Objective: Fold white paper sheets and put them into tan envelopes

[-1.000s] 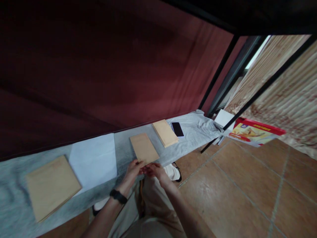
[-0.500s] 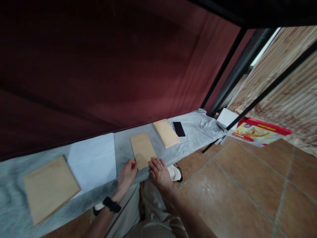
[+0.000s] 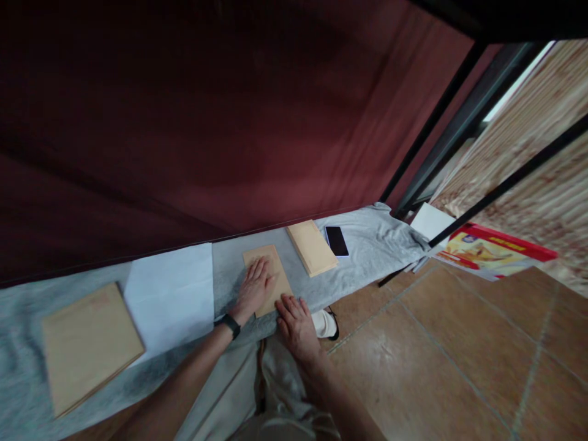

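A brown paper envelope point(image 3: 278, 282) lies in front of me on the grey cloth point(image 3: 225, 278). My left hand point(image 3: 254, 286), with a dark watch on its wrist, rests flat on the middle of it, fingers stretched toward its far end. On the near right corner of the same envelope lies my right hand point(image 3: 296, 321), its fingers spread and nothing held in them. To the right is a neat stack of similar brown envelopes point(image 3: 312, 247). Left of my hands are a white paper sheet point(image 3: 172, 297) and a larger pile of brown envelopes point(image 3: 92, 346).
A dark phone point(image 3: 337, 241) lies right of the stack. Behind the narrow cloth-covered surface hangs a dark red curtain point(image 3: 257, 135). Black metal poles point(image 3: 432, 122) slant at the right. A red and yellow box point(image 3: 493, 251) stands near the tiled floor point(image 3: 441, 349).
My left hand has moved from the envelope's near left edge up onto its middle and has flattened out. My right hand stays at the near right corner. The view has shifted slightly.
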A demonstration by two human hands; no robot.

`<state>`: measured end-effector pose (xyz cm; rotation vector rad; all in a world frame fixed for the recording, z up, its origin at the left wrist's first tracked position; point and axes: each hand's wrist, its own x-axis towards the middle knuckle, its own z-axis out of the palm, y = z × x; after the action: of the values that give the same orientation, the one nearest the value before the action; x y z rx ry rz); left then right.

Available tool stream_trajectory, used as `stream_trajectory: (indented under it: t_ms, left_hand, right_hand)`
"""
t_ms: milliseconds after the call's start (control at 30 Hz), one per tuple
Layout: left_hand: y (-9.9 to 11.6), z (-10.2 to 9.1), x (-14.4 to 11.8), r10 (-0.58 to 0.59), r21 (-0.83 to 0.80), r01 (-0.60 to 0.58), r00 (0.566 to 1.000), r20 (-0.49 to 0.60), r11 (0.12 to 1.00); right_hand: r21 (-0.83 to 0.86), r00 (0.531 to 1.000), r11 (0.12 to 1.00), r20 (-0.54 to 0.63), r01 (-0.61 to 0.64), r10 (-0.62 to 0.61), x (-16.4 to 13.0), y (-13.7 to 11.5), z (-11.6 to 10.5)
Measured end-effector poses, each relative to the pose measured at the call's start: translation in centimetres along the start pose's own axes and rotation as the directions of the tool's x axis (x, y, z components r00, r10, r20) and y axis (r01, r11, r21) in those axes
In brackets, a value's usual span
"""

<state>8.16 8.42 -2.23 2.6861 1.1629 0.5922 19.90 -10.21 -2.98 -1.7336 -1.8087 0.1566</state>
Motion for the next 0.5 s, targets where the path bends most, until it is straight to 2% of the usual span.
stream_trajectory:
  t_ms: [233, 500]
  left_hand:
    - [-0.6, 1.0, 1.8, 0.010, 0.051, -0.013, 0.998, 0.066, 0.999]
    - [-0.5, 1.2, 4.5, 0.034, 0.084, -0.046, 0.990, 0.134, 0.995]
  right_hand:
    - [0.015, 0.999, 1.000, 0.020, -0.026, 0.026, 0.1, -0.2, -0.3]
    - [0.014, 0.999, 1.000, 0.024, -0.024, 0.024, 0.0, -0.2, -0.2]
